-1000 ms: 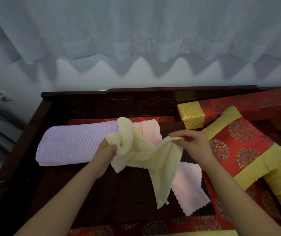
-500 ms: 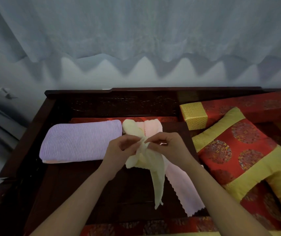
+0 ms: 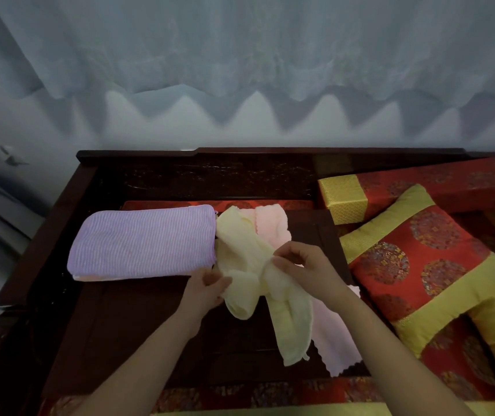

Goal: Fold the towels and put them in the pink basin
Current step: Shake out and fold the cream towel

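Observation:
A pale yellow towel hangs bunched between my two hands above the dark wooden tray. My left hand grips its left fold. My right hand pinches an edge at the top, a little higher. Under it lies a pink towel, part spread flat to the right, part bunched behind. A folded purple striped towel rests at the tray's back left. No pink basin is in view.
Red and yellow patterned cushions lie to the right, a long bolster behind them. A dark wooden frame borders the back and left. A pale curtain hangs behind.
My hands spread the yellow towel, came together at its middle, then drew slightly apart and lower. The towel now hangs bunched in two folds.

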`<state>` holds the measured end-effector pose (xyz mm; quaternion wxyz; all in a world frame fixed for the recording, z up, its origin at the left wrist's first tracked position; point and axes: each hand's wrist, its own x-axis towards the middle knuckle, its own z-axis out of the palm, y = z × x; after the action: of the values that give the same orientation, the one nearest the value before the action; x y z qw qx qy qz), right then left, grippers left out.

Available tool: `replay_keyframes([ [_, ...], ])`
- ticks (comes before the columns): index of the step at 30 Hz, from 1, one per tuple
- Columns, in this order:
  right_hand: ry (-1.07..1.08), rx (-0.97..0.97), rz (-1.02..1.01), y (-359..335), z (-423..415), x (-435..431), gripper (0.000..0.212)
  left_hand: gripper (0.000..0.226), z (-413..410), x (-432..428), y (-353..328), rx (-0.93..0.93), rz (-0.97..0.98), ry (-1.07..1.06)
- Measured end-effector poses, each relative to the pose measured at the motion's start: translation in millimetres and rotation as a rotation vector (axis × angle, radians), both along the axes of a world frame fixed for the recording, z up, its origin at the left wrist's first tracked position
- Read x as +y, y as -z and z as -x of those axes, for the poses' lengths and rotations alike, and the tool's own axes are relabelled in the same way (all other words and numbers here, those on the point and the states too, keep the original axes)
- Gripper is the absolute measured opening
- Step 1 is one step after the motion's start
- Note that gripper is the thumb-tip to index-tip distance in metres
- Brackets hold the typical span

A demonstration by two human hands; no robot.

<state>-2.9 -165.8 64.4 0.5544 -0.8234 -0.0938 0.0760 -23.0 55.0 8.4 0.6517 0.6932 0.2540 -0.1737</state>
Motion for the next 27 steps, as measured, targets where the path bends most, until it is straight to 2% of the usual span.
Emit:
replay_keyframes([
  [3, 0.009, 0.017, -0.008, 5, 1, -9, 0.006, 0.044, 13, -5, 30, 0.037, -0.256, 0.015],
  [5, 0.011, 0.016, -0.015, 7, 1, -13, 0.006, 0.049, 16, -7, 42, 0.106, -0.175, -0.066],
  [7, -0.002, 0.019, -0.012, 10, 0, -16, 0.005, 0.034, 16, -11, 44, 0.186, 0.056, -0.121],
  [8, -0.02, 0.019, -0.011, 11, 0, -17, 0.006, 0.023, 15, -14, 42, 0.161, 0.109, -0.118],
  [10, -0.067, 0.022, -0.003, 12, 0, -19, 0.006, 0.01, 15, -22, 31, -0.004, 0.042, -0.066],
  [13, -0.149, 0.009, 0.04, 12, 1, -14, 0.005, 0.012, 17, -38, 3, -0.205, 0.062, -0.018],
  [16, -0.166, -0.03, 0.052, 11, 1, -5, 0.005, 0.019, 20, -49, -17, -0.261, 0.207, 0.035],
  [21, -0.129, -0.061, 0.019, 8, -1, 1, 0.015, 0.028, 23, -41, -20, -0.285, 0.289, 0.111],
  [24, -0.138, -0.075, 0.032, 11, -2, 3, 0.007, 0.028, 23, -39, -23, -0.307, 0.263, 0.136],
  [27, -0.152, -0.077, 0.022, 14, -1, 5, 0.008, 0.022, 21, -39, -27, -0.354, 0.152, 0.126],
])
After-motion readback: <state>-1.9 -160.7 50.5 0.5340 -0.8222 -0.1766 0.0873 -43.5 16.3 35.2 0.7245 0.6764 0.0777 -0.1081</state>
